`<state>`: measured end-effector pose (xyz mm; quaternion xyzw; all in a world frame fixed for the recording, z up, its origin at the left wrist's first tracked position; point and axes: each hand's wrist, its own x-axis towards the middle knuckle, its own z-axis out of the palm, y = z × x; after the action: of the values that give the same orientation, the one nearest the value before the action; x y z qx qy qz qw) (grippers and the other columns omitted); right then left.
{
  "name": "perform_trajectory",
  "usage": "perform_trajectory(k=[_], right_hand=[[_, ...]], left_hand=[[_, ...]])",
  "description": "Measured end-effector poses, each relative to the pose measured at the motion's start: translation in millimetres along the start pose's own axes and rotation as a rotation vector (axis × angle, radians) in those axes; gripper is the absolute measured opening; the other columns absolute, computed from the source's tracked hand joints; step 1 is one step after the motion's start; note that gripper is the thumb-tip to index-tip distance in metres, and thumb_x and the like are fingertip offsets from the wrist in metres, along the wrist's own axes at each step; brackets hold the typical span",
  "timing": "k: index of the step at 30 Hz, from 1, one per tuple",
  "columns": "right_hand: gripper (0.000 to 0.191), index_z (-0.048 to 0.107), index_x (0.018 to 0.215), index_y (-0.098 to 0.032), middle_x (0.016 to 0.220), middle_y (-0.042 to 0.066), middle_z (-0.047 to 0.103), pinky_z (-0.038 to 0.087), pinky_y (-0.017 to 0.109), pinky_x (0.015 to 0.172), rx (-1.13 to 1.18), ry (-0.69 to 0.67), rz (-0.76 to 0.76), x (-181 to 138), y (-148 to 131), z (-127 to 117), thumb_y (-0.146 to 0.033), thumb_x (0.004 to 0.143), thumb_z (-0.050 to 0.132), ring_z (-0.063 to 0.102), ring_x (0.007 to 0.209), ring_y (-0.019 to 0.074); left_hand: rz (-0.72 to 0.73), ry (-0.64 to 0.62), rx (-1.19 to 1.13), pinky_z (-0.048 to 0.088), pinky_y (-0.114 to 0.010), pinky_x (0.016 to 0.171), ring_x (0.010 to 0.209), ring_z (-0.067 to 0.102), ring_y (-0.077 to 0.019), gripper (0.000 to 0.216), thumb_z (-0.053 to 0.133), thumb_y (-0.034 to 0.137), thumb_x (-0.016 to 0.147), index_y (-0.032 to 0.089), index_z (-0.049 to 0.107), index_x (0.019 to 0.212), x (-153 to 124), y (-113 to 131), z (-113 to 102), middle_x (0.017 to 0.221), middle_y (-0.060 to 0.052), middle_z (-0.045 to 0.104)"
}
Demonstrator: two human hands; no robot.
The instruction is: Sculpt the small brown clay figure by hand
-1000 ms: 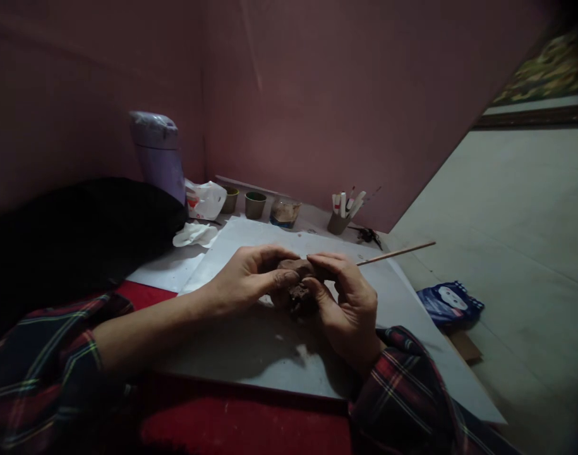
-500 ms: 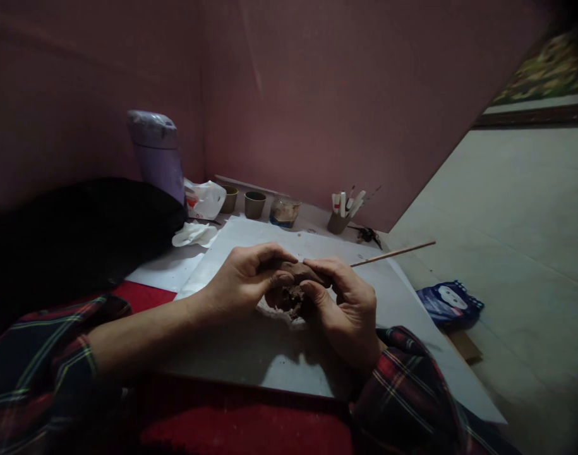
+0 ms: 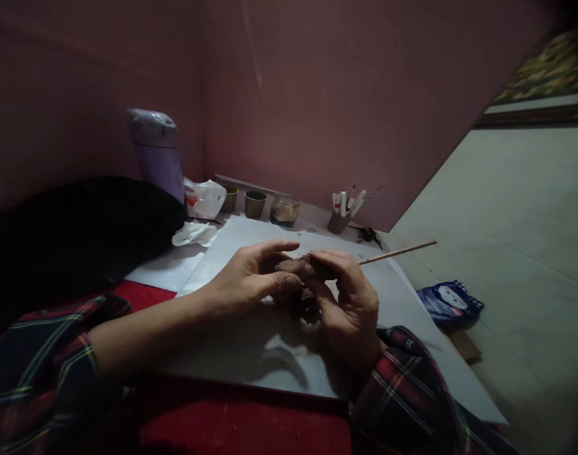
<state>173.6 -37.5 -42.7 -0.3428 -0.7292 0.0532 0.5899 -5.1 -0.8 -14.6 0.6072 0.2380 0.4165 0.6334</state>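
A lump of brown clay is held between my two hands above a white board. My left hand has its thumb along the near side of the clay, while its index finger stretches over the top, lifted off it. Curled round the clay's right end is my right hand, thumb in front, fingers behind and slightly blurred. Darker clay beneath them lies in shadow, partly hidden by both hands. A thin wooden stick sticks out beyond my right hand; its near end is hidden.
Along the back stand two small cups, a glass jar and a cup of pens. At left are a purple flask, crumpled tissue and a black cloth-like heap. A blue packet lies beyond the right edge.
My left index finger has lifted and straightened, and its thumb has slid right. My right hand has shifted slightly right; the clay has turned and hides more of the darker clay below.
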Motion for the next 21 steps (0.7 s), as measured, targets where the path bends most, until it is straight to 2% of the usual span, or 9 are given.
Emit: perform_trajectory(k=[2,5,11,15,18,21], right_hand=[[0.043,0.056,0.121,-0.028,0.113,0.004,0.061,0.051,0.038,0.092,-0.005,-0.031,-0.015,-0.2,-1.3,-0.1,-0.005,0.085,0.057,0.06,0.105,0.0188],[0.045,0.054,0.124,-0.028,0.114,0.005,0.06,0.052,0.038,0.091,-0.047,-0.067,-0.037,1.2,-3.6,-0.3,-0.005,0.085,0.058,0.06,0.105,0.0191],[0.041,0.055,0.121,-0.023,0.116,0.009,0.057,0.05,0.039,0.094,-0.105,-0.122,-0.038,6.3,-3.6,-0.9,-0.012,0.082,0.065,0.057,0.11,0.0212],[0.03,0.058,0.115,-0.022,0.105,0.005,0.064,0.052,0.035,0.086,-0.091,-0.126,-0.013,5.0,-2.8,-1.5,-0.021,0.086,0.064,0.062,0.097,0.0183],[0.021,0.062,0.108,-0.022,0.095,0.002,0.068,0.052,0.03,0.08,-0.073,-0.123,0.028,3.0,-3.8,-1.9,-0.019,0.088,0.062,0.063,0.086,0.0149],[0.02,0.065,0.106,-0.023,0.094,0.0,0.069,0.052,0.027,0.079,-0.035,-0.102,0.057,1.5,-4.7,-1.4,-0.016,0.087,0.063,0.065,0.086,0.0132]], left_hand=[[-0.027,-0.032,0.026,0.053,-0.024,0.062,0.065,0.065,-0.0129,0.042,0.074,0.028,0.078,0.011,0.064,0.114,0.0,0.1,-0.9,0.082,-0.005,0.073],[0.005,-0.069,0.043,0.052,-0.021,0.06,0.063,0.064,-0.0114,0.025,0.071,0.029,0.08,0.012,0.07,0.1,0.2,0.6,-1.6,0.08,-0.005,0.073],[0.105,0.021,0.117,0.054,-0.021,0.06,0.062,0.065,-0.0118,0.024,0.075,0.023,0.075,0.011,0.071,0.095,1.4,-1.9,-2.0,0.082,-0.005,0.075],[0.146,0.043,0.163,0.055,-0.02,0.059,0.061,0.065,-0.0104,0.019,0.072,0.019,0.077,0.011,0.07,0.094,1.2,-2.8,-2.7,0.082,-0.005,0.075],[0.156,0.046,0.225,0.054,-0.019,0.055,0.057,0.064,-0.0105,0.018,0.069,0.019,0.078,0.01,0.069,0.093,0.0,-1.3,-1.9,0.076,-0.004,0.073],[0.201,0.045,0.302,0.054,-0.02,0.055,0.058,0.064,-0.0115,0.016,0.068,0.018,0.078,0.008,0.07,0.09,-1.4,1.5,-0.5,0.073,-0.005,0.072]])
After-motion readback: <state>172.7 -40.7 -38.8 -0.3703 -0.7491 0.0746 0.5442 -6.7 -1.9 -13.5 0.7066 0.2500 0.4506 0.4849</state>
